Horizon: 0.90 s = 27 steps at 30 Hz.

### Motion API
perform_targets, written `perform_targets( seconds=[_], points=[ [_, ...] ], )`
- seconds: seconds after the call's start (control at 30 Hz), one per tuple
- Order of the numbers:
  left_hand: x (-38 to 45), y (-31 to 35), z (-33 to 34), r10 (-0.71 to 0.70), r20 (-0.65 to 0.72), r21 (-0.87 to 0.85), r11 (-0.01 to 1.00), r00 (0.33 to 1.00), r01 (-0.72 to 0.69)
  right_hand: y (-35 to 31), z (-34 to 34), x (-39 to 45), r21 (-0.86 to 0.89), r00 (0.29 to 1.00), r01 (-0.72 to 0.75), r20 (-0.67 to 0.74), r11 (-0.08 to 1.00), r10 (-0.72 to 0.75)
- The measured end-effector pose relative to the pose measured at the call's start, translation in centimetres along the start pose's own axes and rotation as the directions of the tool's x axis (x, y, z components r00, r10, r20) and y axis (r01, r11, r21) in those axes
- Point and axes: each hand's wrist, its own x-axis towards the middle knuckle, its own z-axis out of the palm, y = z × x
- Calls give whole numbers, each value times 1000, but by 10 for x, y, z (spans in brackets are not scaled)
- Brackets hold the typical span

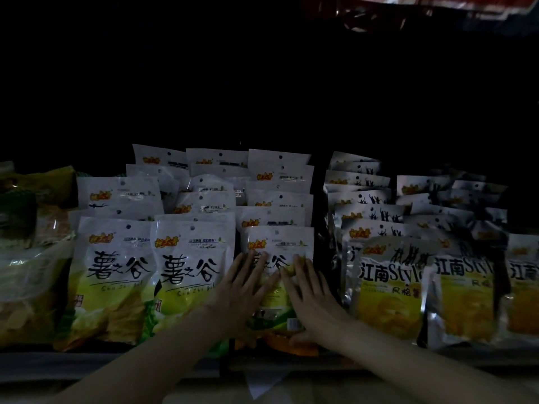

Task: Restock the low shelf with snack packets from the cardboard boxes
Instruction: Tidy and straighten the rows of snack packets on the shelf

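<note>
**Two flat hands on a snack packet**

The picture is quite dark. A low shelf [116, 364] runs along the bottom, and it is full of snack packets standing in rows, one behind the other.

Both hands are on the front white and green packet [278, 249] in the third row from the left. This packet stands at the front edge of the shelf, near the middle of the picture, a bit toward 5 o'clock from the center.

The left hand [242, 290] lies flat on the packet's left part. Its fingers are straight and spread, and they point up toward 1 o'clock. It is not holding anything; it just presses on the front of the packet.

The right hand [309, 298] lies flat on the packet's right part. Its fingers are straight too, and they point toward 11 o'clock. It is open wide as well and grips nothing. The fingertips of the two hands almost meet near the big black letters.

At 9 o'clock from the hands stand two more white and green packets [192, 275] of the same kind, side by side. At 3 o'clock stand the silver and yellow packets [388, 287], also in rows. At the far left, at 9 o'clock, are some clear bags [29, 275] that are hard to see. Something orange [291, 344] peeks out under the right hand; I cannot tell what it is.
</note>
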Motion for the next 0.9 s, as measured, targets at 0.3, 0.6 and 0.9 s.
perform_targets(
  seconds=[0.3, 0.6, 0.9],
  points=[
    [4, -5, 4, -37, -20, 54, 998, 999, 38, 9, 2, 12, -190, 996, 2, -92, 982, -20],
    [1, 5, -4, -91, -23, 68, 993, 996, 92, 10, -3, 16, -301, 991, -8, -127, 953, -31],
    [-13, -13, 12, -3, -185, 59, 998, 983, 14, 18, -5, -2, -246, 993, 107, -30, 963, -118]
  ],
)
